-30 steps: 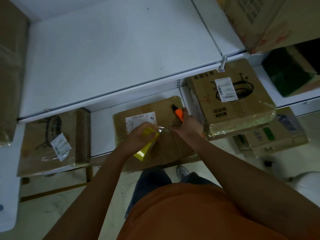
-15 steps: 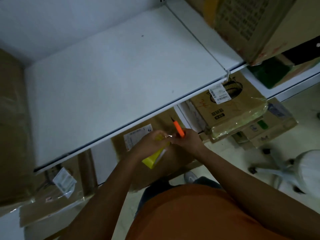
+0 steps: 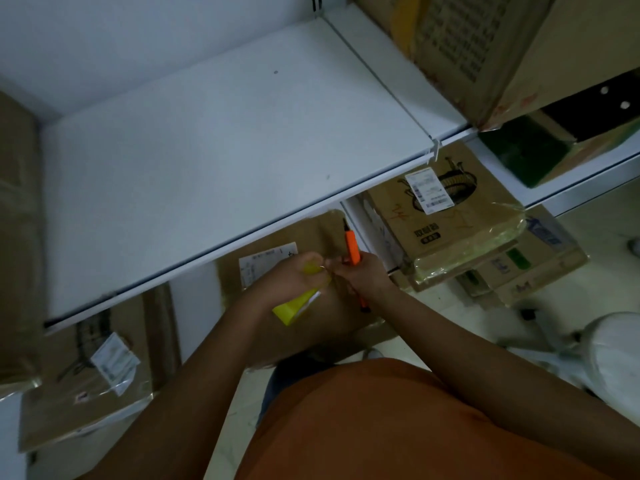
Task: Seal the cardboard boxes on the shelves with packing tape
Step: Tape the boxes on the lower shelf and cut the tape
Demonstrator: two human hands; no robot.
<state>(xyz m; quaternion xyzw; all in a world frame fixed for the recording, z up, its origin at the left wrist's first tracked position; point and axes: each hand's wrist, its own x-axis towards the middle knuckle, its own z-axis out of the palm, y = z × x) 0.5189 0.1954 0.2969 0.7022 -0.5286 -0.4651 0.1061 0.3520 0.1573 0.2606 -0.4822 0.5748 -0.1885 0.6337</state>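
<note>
My left hand [image 3: 292, 277] grips a yellow roll of packing tape [image 3: 298, 306] above a brown cardboard box [image 3: 332, 317] on the lower shelf. A white label [image 3: 265, 263] sits on that box. My right hand [image 3: 363, 273] holds an orange utility knife [image 3: 353, 251], blade end pointing up and away. The fingertips of both hands meet at a thin strip of clear tape between them. How the tape end lies on the box is hidden by my hands.
A bare white shelf board [image 3: 207, 157] juts out above the box. Taped cardboard boxes stand at right [image 3: 446, 223] and lower left [image 3: 83, 379]. A large box [image 3: 485, 53] fills the upper right. A white swivel chair [image 3: 602, 355] stands on the floor at right.
The view has tilted upward, so the upper shelf now covers more of the box. My hands have stayed close together at the tape, and the knife now points more upright.
</note>
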